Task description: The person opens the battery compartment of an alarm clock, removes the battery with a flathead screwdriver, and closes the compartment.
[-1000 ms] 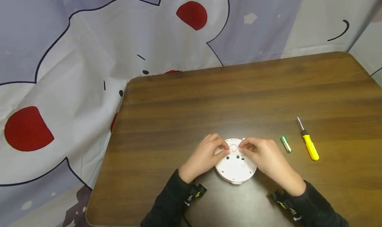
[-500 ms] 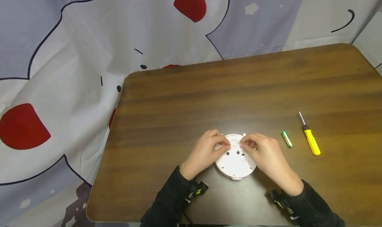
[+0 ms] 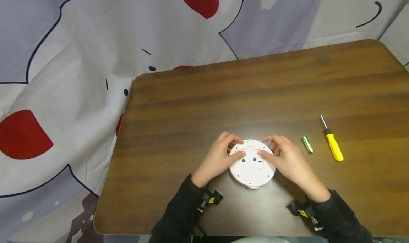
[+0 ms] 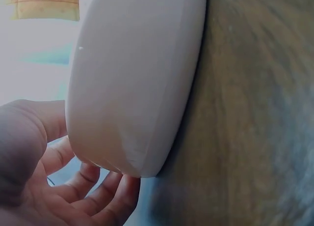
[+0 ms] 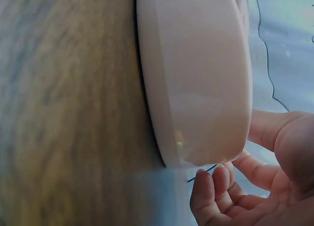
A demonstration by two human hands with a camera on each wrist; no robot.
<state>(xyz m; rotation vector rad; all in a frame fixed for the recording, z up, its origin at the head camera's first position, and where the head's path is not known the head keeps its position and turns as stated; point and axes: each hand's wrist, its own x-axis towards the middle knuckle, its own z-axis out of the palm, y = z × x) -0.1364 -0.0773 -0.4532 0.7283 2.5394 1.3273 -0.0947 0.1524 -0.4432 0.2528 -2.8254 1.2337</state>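
Note:
A round white plastic device (image 3: 252, 172) lies flat on the wooden table, its top marked by small dark holes and a speaker-like dot pattern. My left hand (image 3: 222, 152) grips its far left rim, thumb on the top face and fingers round the side. In the left wrist view those fingers (image 4: 127, 194) touch the device's smooth side wall (image 4: 132, 78). On the far right rim, my right hand (image 3: 287, 161) holds it likewise, the thumb (image 5: 267, 130) lying on the face. The right index finger bends to the rim, while the other fingers curl close to the side wall.
Right of the device lies a green battery (image 3: 307, 144). Beyond it is a screwdriver (image 3: 333, 145) with a yellow handle, tip pointing away. A patterned cloth (image 3: 96, 40) hangs behind and to the left of the table (image 3: 191, 104).
Both hands have gone from pinching near the middle of the device's upper part to gripping its far rim, thumbs on top. The head view has tilted slightly downward.

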